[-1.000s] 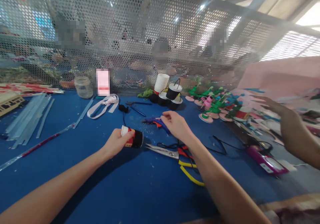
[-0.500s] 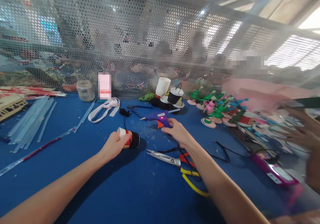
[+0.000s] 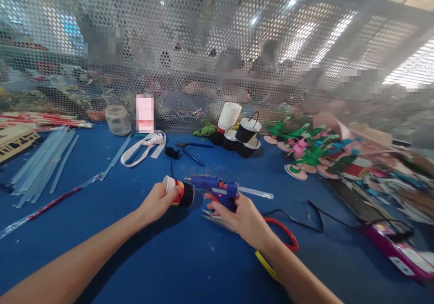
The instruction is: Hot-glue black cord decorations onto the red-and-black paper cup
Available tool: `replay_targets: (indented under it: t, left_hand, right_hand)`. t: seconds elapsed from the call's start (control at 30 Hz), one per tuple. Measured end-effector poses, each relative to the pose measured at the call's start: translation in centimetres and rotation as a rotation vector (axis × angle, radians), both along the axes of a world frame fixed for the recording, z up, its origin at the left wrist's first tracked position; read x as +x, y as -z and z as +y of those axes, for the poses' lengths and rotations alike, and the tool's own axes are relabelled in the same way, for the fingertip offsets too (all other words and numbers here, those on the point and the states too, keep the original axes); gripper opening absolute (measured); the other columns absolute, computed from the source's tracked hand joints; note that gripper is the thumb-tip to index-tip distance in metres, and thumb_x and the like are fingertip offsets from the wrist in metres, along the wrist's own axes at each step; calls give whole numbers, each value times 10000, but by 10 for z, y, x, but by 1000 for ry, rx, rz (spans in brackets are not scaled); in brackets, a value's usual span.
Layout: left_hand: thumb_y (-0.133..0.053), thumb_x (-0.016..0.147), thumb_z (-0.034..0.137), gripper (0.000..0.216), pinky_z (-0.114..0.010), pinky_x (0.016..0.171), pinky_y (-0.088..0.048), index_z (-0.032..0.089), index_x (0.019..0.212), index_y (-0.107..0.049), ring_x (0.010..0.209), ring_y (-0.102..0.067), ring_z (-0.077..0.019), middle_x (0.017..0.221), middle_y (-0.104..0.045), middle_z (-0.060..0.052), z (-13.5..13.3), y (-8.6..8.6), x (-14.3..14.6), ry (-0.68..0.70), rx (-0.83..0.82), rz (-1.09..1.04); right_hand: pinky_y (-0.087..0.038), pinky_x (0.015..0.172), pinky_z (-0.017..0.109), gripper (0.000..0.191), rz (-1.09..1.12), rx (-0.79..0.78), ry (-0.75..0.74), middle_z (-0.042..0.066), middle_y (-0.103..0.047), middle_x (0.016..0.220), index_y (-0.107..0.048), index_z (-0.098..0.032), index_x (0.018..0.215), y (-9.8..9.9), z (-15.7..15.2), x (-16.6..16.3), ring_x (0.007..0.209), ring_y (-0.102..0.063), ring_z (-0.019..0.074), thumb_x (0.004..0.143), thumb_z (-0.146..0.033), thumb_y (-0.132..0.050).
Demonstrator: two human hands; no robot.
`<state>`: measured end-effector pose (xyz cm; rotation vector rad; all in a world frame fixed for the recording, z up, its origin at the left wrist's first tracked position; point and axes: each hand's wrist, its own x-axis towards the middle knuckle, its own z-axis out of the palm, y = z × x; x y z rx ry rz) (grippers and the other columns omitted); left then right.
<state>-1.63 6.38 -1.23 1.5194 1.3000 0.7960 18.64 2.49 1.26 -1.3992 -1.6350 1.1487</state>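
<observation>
My left hand point(image 3: 158, 202) is closed around a paper cup point(image 3: 179, 193) lying on its side, its white mouth toward me and its lower part wrapped in black yarn. A strand runs from the cup to a small black yarn ball point(image 3: 172, 152) behind it. In my right hand point(image 3: 242, 211) is a blue glue gun point(image 3: 217, 187), its nozzle pointing left just above the cup. A clear glue stick point(image 3: 256, 192) sticks out of the gun's back. Scissors with red and yellow handles point(image 3: 283, 229) lie under my right hand and forearm, partly hidden.
Several glue sticks point(image 3: 44, 166) lie at left, near a glass jar point(image 3: 118, 119) and white ribbon point(image 3: 144, 148). Stacked white cups point(image 3: 229, 115) and black-wrapped cups point(image 3: 248, 129) stand at the back. Green and pink figures point(image 3: 307, 152) and a purple power strip point(image 3: 396, 252) occupy the right.
My right hand has lifted the glue gun and brought it toward the cup. The cup stays in my left hand, barely moved. The view has shifted, and the co-worker's hands at right are gone.
</observation>
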Motion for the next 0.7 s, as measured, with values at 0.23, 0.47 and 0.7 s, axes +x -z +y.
replay_targets:
  t: [0.23,0.47,0.7]
  left_hand:
    - [-427,709,396,325,-198,423,-204,157,492,-396,458,-251,-67,470,-315,48,-2,-3,0,51,-3,-3]
    - [-398,734,440,354,-192,427,-218,159,517,-396,454,-268,-66,482,-328,50,-3,-10,3,62,-25,7]
    - [-403,730,414,327,-199,442,-215,155,531,-407,473,-268,-72,497,-315,47,-2,-12,3,55,-33,48]
  right_hand:
    - [-434,390,262,229,-203,-72,68,-8,-525,434,-505,-185,609,-4,-7,-4,375,-509,139,692,-399,-508]
    - [-423,441,265,180,-306,146,79,-4,-532,468,-551,-216,672,2,-9,-3,505,-562,181,690,-394,-526]
    - [-428,551,328,147,-317,145,46,37,-590,609,-576,-225,677,2,-8,-1,566,-555,208,673,-366,-535]
